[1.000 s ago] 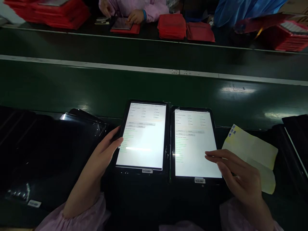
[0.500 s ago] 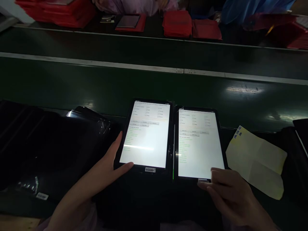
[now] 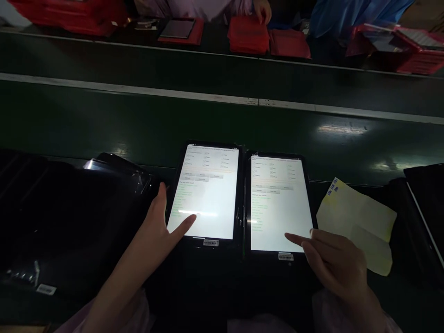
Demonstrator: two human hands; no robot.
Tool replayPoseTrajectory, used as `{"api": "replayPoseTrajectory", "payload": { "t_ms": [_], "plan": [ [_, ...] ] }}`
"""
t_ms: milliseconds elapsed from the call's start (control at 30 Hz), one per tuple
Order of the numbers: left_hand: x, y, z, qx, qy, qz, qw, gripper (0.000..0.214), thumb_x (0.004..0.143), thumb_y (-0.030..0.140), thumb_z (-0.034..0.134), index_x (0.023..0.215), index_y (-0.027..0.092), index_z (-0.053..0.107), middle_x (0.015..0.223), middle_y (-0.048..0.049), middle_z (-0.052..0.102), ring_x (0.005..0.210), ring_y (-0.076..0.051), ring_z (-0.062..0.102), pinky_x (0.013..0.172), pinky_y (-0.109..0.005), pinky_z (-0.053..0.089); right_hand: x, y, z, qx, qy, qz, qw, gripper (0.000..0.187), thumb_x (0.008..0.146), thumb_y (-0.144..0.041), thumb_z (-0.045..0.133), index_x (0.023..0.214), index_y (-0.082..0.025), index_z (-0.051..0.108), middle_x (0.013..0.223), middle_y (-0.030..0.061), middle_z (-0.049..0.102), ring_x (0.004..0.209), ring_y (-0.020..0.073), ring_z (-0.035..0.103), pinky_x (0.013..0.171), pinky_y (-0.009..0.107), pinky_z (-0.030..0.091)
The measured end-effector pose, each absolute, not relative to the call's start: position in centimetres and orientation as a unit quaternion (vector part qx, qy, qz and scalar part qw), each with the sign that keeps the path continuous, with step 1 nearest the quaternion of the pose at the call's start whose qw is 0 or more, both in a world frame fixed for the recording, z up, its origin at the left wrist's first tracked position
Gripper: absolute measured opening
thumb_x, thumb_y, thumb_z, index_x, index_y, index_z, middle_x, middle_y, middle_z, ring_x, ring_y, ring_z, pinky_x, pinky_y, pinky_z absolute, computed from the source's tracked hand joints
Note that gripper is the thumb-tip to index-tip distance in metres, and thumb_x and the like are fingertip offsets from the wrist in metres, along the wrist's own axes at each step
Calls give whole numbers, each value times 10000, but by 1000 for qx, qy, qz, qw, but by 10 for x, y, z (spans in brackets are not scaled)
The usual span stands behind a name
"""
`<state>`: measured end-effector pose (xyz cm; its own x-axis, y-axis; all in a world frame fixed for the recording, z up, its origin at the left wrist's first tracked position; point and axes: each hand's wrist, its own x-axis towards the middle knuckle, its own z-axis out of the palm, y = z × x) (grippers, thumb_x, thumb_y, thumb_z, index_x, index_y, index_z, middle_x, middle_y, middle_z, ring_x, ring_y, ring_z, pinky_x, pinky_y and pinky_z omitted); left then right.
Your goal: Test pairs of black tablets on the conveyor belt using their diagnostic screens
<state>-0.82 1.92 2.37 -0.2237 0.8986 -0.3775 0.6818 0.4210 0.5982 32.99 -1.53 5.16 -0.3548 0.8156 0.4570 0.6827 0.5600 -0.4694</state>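
Note:
Two lit tablets lie side by side, each showing a white page with check boxes, grey buttons and green text. Over the lower left corner of the left tablet (image 3: 215, 203) is my left hand (image 3: 163, 224), thumb and fingers spread, the thumb above the screen. My right hand (image 3: 338, 259) is at the lower right of the right tablet (image 3: 274, 236). Its index finger points out over the screen, the other fingers are curled, and nothing is held. Whether either fingertip touches the glass I cannot tell. Both tablets carry a small barcode label at the bottom edge.
A creased yellowish paper (image 3: 354, 222) lies right of the tablets. Dark tablets in clear film (image 3: 79, 222) are piled at left; another dark device (image 3: 425, 199) is at right. Across the green bench (image 3: 138, 115), red sleeves (image 3: 248, 37) are stacked before co-workers, one hand (image 3: 262, 10) on them.
My left thumb has moved up from the tablet's bottom edge over its screen. My right index finger has stretched out over the right screen, uncovering the label. A co-worker's hand has come onto the red stack.

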Motion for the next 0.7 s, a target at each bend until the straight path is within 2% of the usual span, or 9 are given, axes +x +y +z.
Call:
{"api": "replayPoseTrajectory", "payload": {
  "t_ms": [100,233,333,467,600,700],
  "plan": [
    [-15,17,22,526,759,155,353,1162,865,796,628,1760,244,133,1825,-168,202,1658,-452,212,1281,-664,310,327,-11,54,-417,-830,112,352,285,1068,-105,553,996,-168,822,512,-71,485,409,73,477,368,231,330],
    [-31,14,18,529,747,158,370,1147,848,780,671,1756,303,157,1828,-123,217,1654,-437,230,1271,-638,357,324,-8,54,-407,-829,133,359,293,1048,-90,564,913,-180,809,507,-71,466,409,72,435,377,239,293],
    [-41,14,16,525,741,162,385,1123,830,767,703,1742,304,240,1820,-107,244,1643,-430,267,1260,-601,399,319,-10,52,-404,-835,129,351,287,1063,-109,545,954,-171,802,534,-64,490,433,74,446,394,230,315],
    [-44,13,15,538,737,153,380,1088,826,759,716,1728,318,295,1823,-86,236,1646,-446,237,1201,-592,488,307,-13,49,-394,-857,94,319,336,1112,-166,467,1010,-132,785,594,-37,524,494,86,481,424,220,353],
    [-42,12,14,560,730,140,366,1110,820,732,741,1738,337,258,1816,-100,261,1640,-473,240,1158,-612,526,299,-15,47,-382,-871,84,297,353,1119,-180,442,1031,-121,779,644,-15,547,539,99,497,439,222,362],
    [-42,9,13,582,713,132,369,1147,804,731,754,1744,333,231,1826,-103,230,1642,-482,228,1129,-582,558,298,-16,46,-382,-872,91,292,319,1099,-167,468,1054,-126,781,659,-11,546,550,106,497,439,230,345]
  ]
}}
